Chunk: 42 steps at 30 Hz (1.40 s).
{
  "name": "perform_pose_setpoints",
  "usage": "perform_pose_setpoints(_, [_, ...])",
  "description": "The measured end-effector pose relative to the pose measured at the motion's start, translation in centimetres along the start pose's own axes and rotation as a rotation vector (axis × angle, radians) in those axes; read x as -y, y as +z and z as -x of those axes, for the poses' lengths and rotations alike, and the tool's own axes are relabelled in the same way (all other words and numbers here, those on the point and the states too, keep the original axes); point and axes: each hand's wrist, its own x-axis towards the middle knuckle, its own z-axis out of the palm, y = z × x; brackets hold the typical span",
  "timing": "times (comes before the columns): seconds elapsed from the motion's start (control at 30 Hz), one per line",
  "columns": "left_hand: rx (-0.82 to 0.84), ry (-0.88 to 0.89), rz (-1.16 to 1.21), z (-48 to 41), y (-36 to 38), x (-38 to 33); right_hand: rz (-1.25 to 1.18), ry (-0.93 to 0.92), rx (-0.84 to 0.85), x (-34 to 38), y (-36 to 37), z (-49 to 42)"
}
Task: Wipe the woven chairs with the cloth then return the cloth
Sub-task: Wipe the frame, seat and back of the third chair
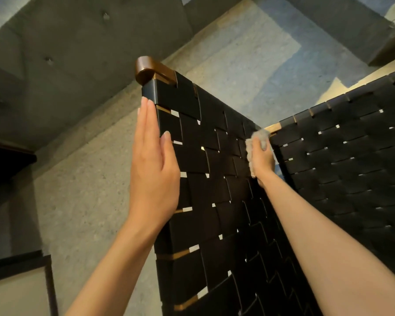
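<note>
The left hand [154, 169] lay flat and open, fingers straight, against the outer left edge of the woven chair [214, 179], just below its brown wooden corner [151, 69]. To the right, on the black woven panel, the right hand [261, 158] gripped the grey cloth [252, 151]. The cloth bulged out above the fingers and along the left side of the hand, touching the weave near the inner corner, where a second woven panel [351, 156] met it.

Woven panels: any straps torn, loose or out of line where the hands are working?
Nothing stands out. The black straps of the left panel and right panel lie in an even weave with no tears. The left hand rests flat against the panel edge; the right hand grips the cloth.
</note>
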Motion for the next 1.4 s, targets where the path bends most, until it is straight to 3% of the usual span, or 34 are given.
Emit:
perform_pose_setpoints(0.07, [0.000, 0.000, 0.003, 0.0, 0.0, 0.0, -0.039, 0.111, -0.028, -1.3, -0.3, 0.1])
perform_pose_setpoints(0.13, [0.000, -0.003, 0.015, -0.1, 0.0, 0.0, -0.055, 0.102, -0.022, -0.3, 0.0, 1.1])
perform_pose_setpoints(0.27, [-0.014, 0.001, 0.055, -0.2, 0.0, 0.1, -0.168, -0.209, 0.175, 7.3, 2.0, 5.6])
perform_pose_setpoints(0.37, [-0.016, -0.019, 0.087, -0.3, 0.1, 0.2, -0.105, -0.450, 0.293, 12.3, 4.0, 9.5])
perform_pose_setpoints(0.57, [0.009, -0.171, 0.139, 1.2, -0.4, 0.1, -0.046, -0.687, 0.435, 11.6, 3.9, 15.3])
perform_pose_setpoints(0.87, [0.087, -0.347, 0.224, 15.0, -1.7, -1.4, 0.091, -0.586, 0.585, 4.0, -3.2, 24.5])
perform_pose_setpoints(1.07, [0.162, -0.414, 0.380, 24.0, -3.4, -3.1, 0.127, -0.357, 0.747, -3.0, -11.1, 32.8])
perform_pose_setpoints(1.2, [0.231, -0.454, 0.417, 28.6, -4.3, -3.9, 0.138, -0.290, 0.752, -6.5, -14.2, 37.3])
perform_pose_setpoints(1.4, [0.365, -0.428, 0.448, 33.5, -6.0, -4.6, 0.176, -0.340, 0.689, -10.1, -16.7, 42.5])
